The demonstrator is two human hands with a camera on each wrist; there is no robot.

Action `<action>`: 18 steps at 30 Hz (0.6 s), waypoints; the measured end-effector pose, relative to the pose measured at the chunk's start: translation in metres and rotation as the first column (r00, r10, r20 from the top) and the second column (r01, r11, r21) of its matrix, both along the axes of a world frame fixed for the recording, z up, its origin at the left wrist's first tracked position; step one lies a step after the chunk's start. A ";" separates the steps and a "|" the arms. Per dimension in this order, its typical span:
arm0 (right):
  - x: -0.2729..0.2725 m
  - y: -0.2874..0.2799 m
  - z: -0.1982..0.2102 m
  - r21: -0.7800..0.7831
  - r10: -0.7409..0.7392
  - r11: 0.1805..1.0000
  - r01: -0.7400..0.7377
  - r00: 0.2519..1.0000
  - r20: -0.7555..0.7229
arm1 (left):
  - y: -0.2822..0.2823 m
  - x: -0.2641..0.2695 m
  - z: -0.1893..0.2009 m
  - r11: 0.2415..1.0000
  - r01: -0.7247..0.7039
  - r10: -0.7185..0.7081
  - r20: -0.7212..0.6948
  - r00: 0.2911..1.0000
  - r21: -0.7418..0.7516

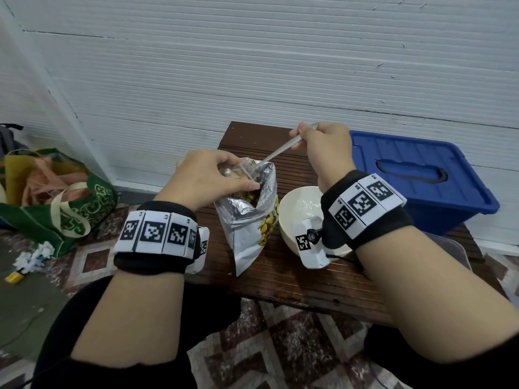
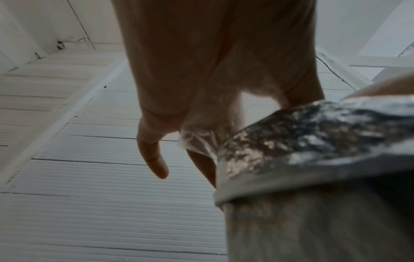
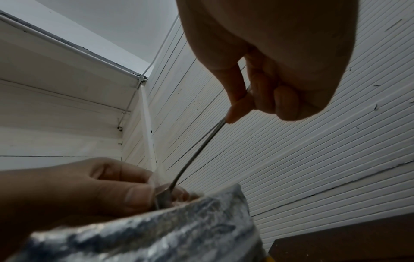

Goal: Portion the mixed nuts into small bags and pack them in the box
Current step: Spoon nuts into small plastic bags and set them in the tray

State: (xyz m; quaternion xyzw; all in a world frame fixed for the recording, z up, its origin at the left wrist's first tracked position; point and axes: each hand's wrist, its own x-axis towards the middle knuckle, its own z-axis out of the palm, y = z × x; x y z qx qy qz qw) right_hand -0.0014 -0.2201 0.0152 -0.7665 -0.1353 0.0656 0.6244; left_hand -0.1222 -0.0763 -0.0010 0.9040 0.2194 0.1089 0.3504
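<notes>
Head view first: the big nut pouch (image 1: 247, 217) stands open on my dark wooden table (image 1: 295, 276), silver foil lining crinkled at the mouth, white outside with a yellow fruit print low on its side, and a dark jumble of mixed nuts (image 1: 247, 195) shows down in the opening. My left hand (image 1: 207, 178) sits right over that mouth, fingers curled, pinching a small clear bag (image 1: 238, 171) against the pouch's rim; the thin plastic is see-through and creased, and I can't tell how much is in it. My right hand (image 1: 325, 144) is up and behind the pouch, closed around the handle of a metal spoon (image 1: 278, 154), which slants down and left so its bowl dips into the opening just beside my left fingertips. From the right wrist, the spoon (image 3: 197, 150) runs from my thumb and curled fingers (image 3: 286, 102) down to my left thumb. From the left wrist, the clear plastic (image 2: 197, 141) bunches between my fingers and the foil edge (image 2: 291, 138). A cream bowl (image 1: 292, 211) stands just beside the pouch on its right, touching or nearly so. The blue box (image 1: 421, 181), lid on, is off the table's far right corner.
</notes>
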 end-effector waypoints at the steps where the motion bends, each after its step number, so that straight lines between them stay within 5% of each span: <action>1: -0.001 0.001 0.000 0.001 0.015 1.000 -0.015 1.000 -0.001 | -0.002 0.001 0.000 1.000 0.005 -0.005 0.005 1.000 -0.002; 10: -0.005 -0.001 0.002 0.244 0.165 0.946 -0.214 0.964 0.209 | -0.004 0.000 0.000 0.997 -0.012 0.023 0.150 0.988 -0.079; 14: 0.001 -0.011 0.007 0.357 0.056 0.919 -0.168 0.951 0.304 | 0.002 -0.002 0.002 0.987 -0.059 0.087 0.187 0.978 -0.149; 18: 0.011 -0.017 0.003 0.447 -0.111 0.894 -0.006 0.966 0.235 | 0.012 -0.008 0.004 0.955 -0.089 0.155 0.219 0.963 -0.285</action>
